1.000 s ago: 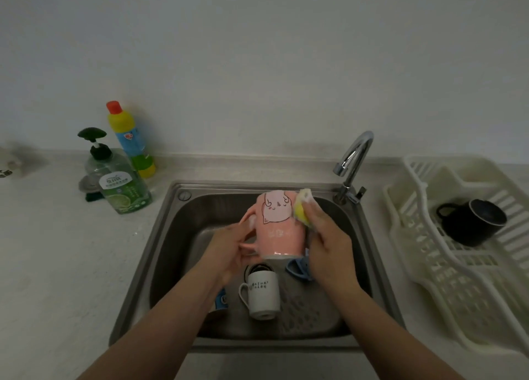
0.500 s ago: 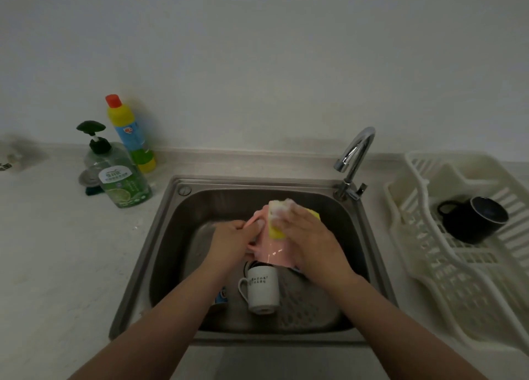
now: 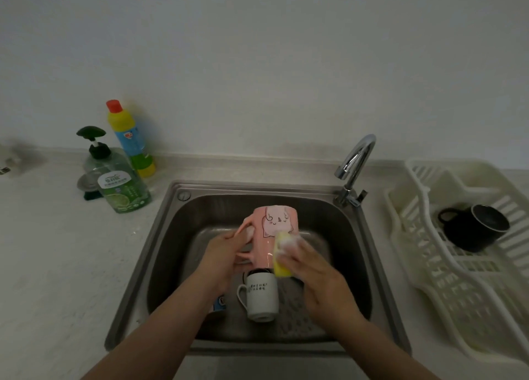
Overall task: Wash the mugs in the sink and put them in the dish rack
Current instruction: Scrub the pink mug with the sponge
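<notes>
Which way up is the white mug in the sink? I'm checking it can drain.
Upside down: the white mug stands in the sink, its base facing the camera.

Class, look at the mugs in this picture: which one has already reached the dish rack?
The black mug, resting tilted in the white dish rack. The pink mug is held over the sink; the white mug stands inside it.

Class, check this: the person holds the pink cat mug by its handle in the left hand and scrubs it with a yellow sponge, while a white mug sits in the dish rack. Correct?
Not quite. The head view shows a black mug in the white plastic dish rack; the rest stands.
</notes>
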{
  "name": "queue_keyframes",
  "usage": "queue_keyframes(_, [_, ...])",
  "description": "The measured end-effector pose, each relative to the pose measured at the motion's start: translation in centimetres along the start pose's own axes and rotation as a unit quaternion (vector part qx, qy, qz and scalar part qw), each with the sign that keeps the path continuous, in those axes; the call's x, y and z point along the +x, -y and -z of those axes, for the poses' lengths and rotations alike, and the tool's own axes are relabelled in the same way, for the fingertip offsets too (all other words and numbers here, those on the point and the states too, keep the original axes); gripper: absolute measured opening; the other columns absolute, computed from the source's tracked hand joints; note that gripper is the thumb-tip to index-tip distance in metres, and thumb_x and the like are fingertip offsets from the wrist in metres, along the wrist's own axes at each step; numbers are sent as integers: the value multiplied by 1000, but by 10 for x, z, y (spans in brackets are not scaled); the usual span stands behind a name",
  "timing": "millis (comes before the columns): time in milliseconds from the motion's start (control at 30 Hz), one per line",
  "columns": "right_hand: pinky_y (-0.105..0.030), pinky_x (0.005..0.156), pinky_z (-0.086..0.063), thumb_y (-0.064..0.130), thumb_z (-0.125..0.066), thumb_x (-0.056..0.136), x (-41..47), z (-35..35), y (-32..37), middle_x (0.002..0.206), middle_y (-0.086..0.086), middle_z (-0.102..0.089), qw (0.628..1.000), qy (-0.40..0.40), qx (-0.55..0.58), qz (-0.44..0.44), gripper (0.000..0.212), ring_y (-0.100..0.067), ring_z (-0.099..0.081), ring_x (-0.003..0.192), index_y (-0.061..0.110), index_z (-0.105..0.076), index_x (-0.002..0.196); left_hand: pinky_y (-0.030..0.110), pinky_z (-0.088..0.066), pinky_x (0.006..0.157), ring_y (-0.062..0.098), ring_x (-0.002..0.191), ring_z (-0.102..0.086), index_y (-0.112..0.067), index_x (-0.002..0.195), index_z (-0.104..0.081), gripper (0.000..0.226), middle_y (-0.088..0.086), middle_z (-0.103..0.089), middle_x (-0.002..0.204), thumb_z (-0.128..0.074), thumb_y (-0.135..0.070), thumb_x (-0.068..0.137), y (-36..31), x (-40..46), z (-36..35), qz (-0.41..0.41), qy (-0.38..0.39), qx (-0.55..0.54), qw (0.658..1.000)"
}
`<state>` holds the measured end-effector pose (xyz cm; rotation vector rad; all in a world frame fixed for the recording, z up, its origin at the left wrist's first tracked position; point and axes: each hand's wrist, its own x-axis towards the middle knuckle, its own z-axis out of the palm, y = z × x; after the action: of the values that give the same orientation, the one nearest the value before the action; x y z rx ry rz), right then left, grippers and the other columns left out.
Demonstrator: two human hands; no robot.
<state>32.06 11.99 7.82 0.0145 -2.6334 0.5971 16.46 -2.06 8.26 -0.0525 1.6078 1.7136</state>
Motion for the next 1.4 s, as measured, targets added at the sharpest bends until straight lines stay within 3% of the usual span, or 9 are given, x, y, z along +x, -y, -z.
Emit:
queue_keyframes(167, [-35,112,-37,5,-46,97,25,-4,-8,150,6,-39,972,-121,115,-167,47,-3,-35,138,30,-48,137,35,-59,67,19,74,-72,-6,112,-64,30,6,-73,82,-60,-27,92,-5,-4,-9,3,69,-42,997])
queue_keyframes(300, [-28,109,-39,13,-44,95,-11,-12,-1,143,9,-49,977,-137,130,-101,42,-5,-44,134,18,-51,137,36,-58,69,9,58,-61,-4,128,-58,38,-4,-61,62,-48,-28,100,-11,-4,-2,-4,120,-51,991])
queue_keyframes(433, [-47,96,-52,3,-49,98,30,2,-16,129,6,-61,967,-165,113,-160,44,-13,-58,119,25,-56,135,42,-58,78,6,54,-59,-6,131,-55,41,-5,-61,60,-48,-29,97,-14,-9,-6,-3,151,-52,987])
queue_keyframes(533, [-23,98,-49,15,-44,96,3,-1,10,127,-3,-62,963,-148,179,-138,41,-2,-56,118,20,-54,136,34,-60,63,4,47,-48,-14,129,-59,42,-3,-59,67,-53,-30,91,-17,-8,-5,-6,142,-107,984])
queue_keyframes(700, [-33,102,-48,9,-49,99,32,8,-8,139,8,-53,957,-142,204,-149,39,-5,-50,128,23,-54,134,32,-58,65,12,65,-67,-1,128,-56,38,-3,-67,69,-50,-25,98,-16,-10,-3,-12,129,-12,991])
queue_keyframes(967, [-23,118,-18,9,-47,87,31,7,-1,144,1,-46,998,-52,18,-28,46,-17,-34,140,16,-57,131,37,-60,71,28,82,-72,-4,108,-69,27,15,-74,100,-64,-25,91,-5,-9,-6,-30,45,65,996])
queue_keyframes(1100, [-30,118,-10,7,-89,47,36,2,9,128,-7,-63,986,39,-158,21,79,-25,-48,127,12,-65,121,31,-60,63,24,76,-73,-5,102,-69,26,14,-75,95,-65,-29,92,-9,-9,-16,-38,-29,85,995])
queue_keyframes(1267, [-33,105,-41,15,-89,49,46,0,6,125,-5,-64,987,37,-150,38,88,-25,-57,121,15,-51,129,38,-60,64,25,69,-66,11,102,-63,43,23,-70,87,-67,-30,91,-12,-9,-21,-69,-69,129,987])
queue_keyframes(1400, [-35,113,-33,4,-87,50,40,-3,9,126,-7,-64,994,1,-106,35,70,-28,-55,124,11,-67,117,31,-61,62,20,70,-71,2,102,-67,33,17,-74,90,-65,-30,92,-14,-10,-15,-66,-62,100,991])
